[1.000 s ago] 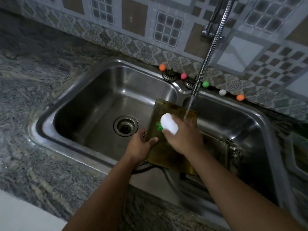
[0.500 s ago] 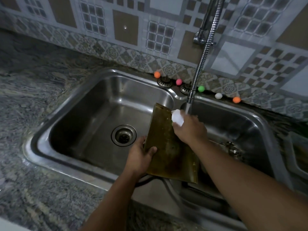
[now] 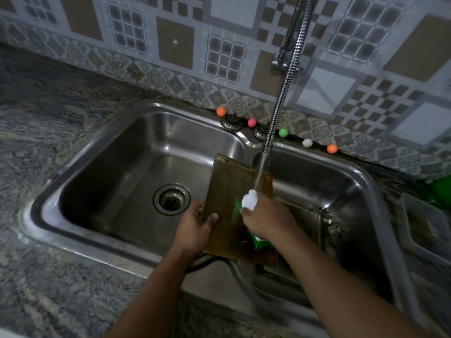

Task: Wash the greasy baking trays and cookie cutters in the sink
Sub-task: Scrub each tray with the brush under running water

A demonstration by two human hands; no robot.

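my right hand (image 3: 264,219) was clenched round a scrubbing brush (image 3: 249,202) with a white handle and green bristles, pressing it onto the face of a greasy brown baking tray (image 3: 231,191). my left hand (image 3: 195,228) gripped the tray's left edge, thumb over the face and fingers behind. the tray stood tilted over the divider between the two bowls of the steel sink (image 3: 102,152), its lower edge near the sink's front rim. water from the flexible tap hose (image 3: 284,86) ran onto the tray's upper right corner, just above the brush. behind my right wrist, in the right bowl, lay one more tray (image 3: 306,215), partly hidden, with something metal and toothed (image 3: 330,226) beside it, too blurred to name. the left bowl held only its drain (image 3: 171,199). along the sink's back rim sat five small balls: orange (image 3: 220,111), pink (image 3: 251,122), green (image 3: 283,132), white (image 3: 307,142) and a second orange (image 3: 332,148), with two round metal caps (image 3: 230,121) among them. grey mottled stone counter (image 3: 44,132) surrounded the sink; patterned tiles (image 3: 175,42) covered the wall.
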